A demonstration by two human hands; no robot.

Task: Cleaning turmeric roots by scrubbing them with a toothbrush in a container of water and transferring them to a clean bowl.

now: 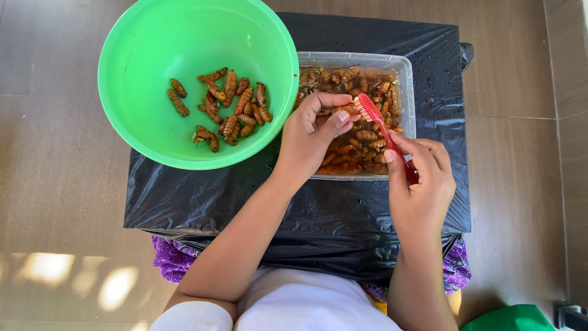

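**Brushing a grub over the clear tub**

The left hand [312, 132] is pinching one small orange-brown grub [346, 108] between thumb and fingertips, holding it just above the clear plastic tub [407, 79] that is sitting on the black plastic sheet [202, 196]. The right hand [422, 184] is closing around the handle of a red toothbrush [381, 127], with the bristled head touching the grub from the right.

The grub is looking light, soft and ridged — likely slick from the brownish liquid in the tub, and easy to crush. By my judgement it is best taken by its ends or lightly across the middle, with only enough pressure to keep it from slipping. The brush is stiff and thin, and is sitting well in a pen-like grip low on the handle.

The left forearm is reaching in from the near left, wrist bending, fingers curling over the tub's middle. The right wrist is hanging near the tub's right corner, thumb lying along the handle.

Far left, a green bowl [122, 67] is holding a loose cluster of more grubs [229, 104] — its rim is overlapping the tub's left edge.
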